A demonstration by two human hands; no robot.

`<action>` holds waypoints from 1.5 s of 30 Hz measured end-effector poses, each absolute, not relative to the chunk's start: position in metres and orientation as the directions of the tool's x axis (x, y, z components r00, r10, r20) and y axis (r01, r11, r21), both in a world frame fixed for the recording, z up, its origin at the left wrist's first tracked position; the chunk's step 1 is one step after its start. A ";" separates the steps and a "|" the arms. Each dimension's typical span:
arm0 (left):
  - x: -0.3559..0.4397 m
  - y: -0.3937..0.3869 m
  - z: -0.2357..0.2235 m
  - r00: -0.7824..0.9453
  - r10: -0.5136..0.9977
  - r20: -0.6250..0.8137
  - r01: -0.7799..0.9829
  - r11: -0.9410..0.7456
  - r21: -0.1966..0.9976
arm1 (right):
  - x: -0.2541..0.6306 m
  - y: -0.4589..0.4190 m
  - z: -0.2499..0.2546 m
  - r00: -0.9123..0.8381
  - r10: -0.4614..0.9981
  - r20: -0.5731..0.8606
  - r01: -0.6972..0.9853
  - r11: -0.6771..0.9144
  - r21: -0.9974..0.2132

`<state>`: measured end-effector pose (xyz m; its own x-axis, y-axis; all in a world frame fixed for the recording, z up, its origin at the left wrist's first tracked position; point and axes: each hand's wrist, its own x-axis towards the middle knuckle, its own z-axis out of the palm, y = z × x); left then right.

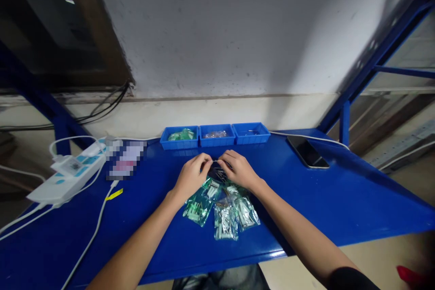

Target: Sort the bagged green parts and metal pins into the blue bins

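Note:
My left hand (192,173) and my right hand (239,168) meet near the middle of the table, thumbs and fingertips pinched close together. A small, thin, light-coloured piece (215,161) shows between the fingertips, too small to name. Just below them lies a pile of thin dark metal pieces (219,173), like screws or nails, partly covered by the hands. Closer to me are several clear plastic bags of pale plugs and screws: a greenish bag (197,210) at the left, a bag (225,223) in the middle and another bag (247,213) at the right.
Three blue bins stand along the wall: a left bin (180,144) with green bags, a middle bin (217,142) with small pieces, and a right bin (251,139) with a few bits. A phone (307,152) lies right; a power strip (70,174) and cables lie left.

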<state>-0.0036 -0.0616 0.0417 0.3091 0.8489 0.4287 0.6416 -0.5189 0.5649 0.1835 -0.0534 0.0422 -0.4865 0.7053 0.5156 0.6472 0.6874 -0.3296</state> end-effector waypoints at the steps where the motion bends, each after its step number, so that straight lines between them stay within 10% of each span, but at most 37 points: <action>1: -0.003 -0.062 0.042 0.307 0.845 0.438 0.643 -0.524 0.559 | 0.183 -0.054 0.043 -0.482 0.703 0.522 0.638 0.691 -0.341; 26: 0.011 -0.059 0.048 0.319 0.845 0.429 0.645 -0.525 0.555 | 0.197 -0.055 0.063 -0.464 0.618 0.634 0.608 0.743 -0.280; 35: 0.025 -0.055 0.040 0.470 0.858 0.205 0.816 -0.512 0.269 | 0.234 -0.053 0.097 0.287 0.122 0.950 0.640 0.714 -0.286; 41: 0.027 -0.055 0.038 0.465 0.864 0.194 0.837 -0.500 0.222 | 0.256 -0.027 0.066 0.188 0.662 0.725 0.806 0.318 -0.499; 45: 0.021 -0.055 0.038 0.472 0.842 0.260 0.801 -0.533 0.274 | 0.233 -0.032 0.043 -0.020 0.823 0.568 0.775 0.371 -0.511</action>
